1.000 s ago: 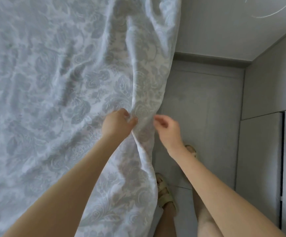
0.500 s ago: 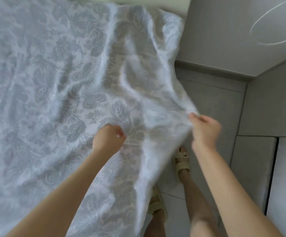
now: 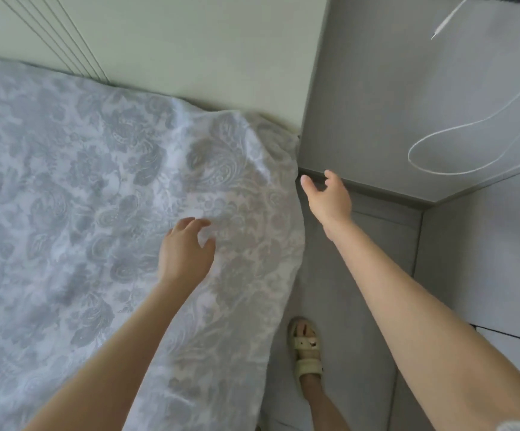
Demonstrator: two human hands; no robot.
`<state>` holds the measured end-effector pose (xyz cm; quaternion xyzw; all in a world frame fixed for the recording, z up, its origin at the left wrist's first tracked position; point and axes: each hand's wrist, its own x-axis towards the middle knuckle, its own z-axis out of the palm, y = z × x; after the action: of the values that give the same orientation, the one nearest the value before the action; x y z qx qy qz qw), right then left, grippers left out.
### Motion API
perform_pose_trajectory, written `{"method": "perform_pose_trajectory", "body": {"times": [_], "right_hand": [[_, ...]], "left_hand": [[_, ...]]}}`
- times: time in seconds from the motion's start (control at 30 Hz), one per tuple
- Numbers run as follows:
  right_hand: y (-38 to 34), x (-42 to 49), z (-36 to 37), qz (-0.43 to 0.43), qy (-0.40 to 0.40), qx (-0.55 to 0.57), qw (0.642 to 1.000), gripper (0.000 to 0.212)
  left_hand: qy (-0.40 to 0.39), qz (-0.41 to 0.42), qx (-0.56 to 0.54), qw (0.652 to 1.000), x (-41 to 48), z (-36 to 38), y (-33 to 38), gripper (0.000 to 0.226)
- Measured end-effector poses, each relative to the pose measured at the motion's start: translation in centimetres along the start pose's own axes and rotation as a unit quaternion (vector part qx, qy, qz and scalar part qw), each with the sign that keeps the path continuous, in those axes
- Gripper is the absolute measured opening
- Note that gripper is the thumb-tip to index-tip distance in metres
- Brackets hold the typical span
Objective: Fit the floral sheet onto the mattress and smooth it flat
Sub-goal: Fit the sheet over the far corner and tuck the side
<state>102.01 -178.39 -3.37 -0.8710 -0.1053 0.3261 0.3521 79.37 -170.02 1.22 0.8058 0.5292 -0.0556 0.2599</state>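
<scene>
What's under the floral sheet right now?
Nothing underneath shows. The floral sheet covers all the bed in view and hangs over its side, so the mattress is fully hidden.

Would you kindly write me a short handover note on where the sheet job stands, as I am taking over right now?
Left hand: open, fingers relaxed over the floral sheet, gripping nothing.
Right hand: open, beside the sheet's right edge, holding nothing.
Done: the sheet lies spread over the bed top, up to the pale green panel; the mattress is hidden beneath.
Left: the right side hangs loose and creases remain. Probably tuck the corner and side, then smooth flat.
</scene>
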Motion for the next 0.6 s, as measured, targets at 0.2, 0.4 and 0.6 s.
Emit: {"method": "perform_pose_trajectory", "body": {"times": [0.2,0.4,0.6], "right_hand": [[-4.2,6.0,2.4,0.126,-0.122,0.18,0.968,0.074],[-5.7,6.6,3.1,-0.067,0.009,-0.083,0.994,0.04],[-5.6,6.0,-0.1,-0.264,0.232,-0.109,0.93,0.013]], "left_hand": [[0.053,-0.039,-0.04,0.997,4.6,-0.3,2.8,0.034],[0.087,-0.039,-0.062,0.994,8.1,-2.6,4.2,0.032],[0.159,-0.014,-0.007,0.987,13.8,-6.4,4.3,0.026]]}}
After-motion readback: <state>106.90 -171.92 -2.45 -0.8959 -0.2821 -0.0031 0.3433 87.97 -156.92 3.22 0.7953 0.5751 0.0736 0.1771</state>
